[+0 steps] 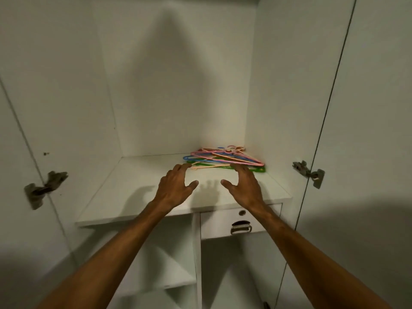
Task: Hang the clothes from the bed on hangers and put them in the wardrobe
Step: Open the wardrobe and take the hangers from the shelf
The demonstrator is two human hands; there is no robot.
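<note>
A pile of several plastic hangers (223, 158), pink, blue, green and peach, lies flat in the back right corner of a white wardrobe shelf (133, 192). My left hand (176, 186) hovers over the shelf with fingers spread, its fingertips just short of the pile's left end. Over the shelf to its right, my right hand (243, 186) is also spread, and its fingertips reach the pile's front edge. Neither hand holds anything. No clothes and no bed are in view.
The wardrobe's white back and side walls enclose the shelf. Below it on the right sits a drawer (236, 221) with a keyhole and a metal handle; lower shelves (169, 275) lie beneath on the left. Both doors stand open, with metal hinges (42, 188) (308, 172) at either side.
</note>
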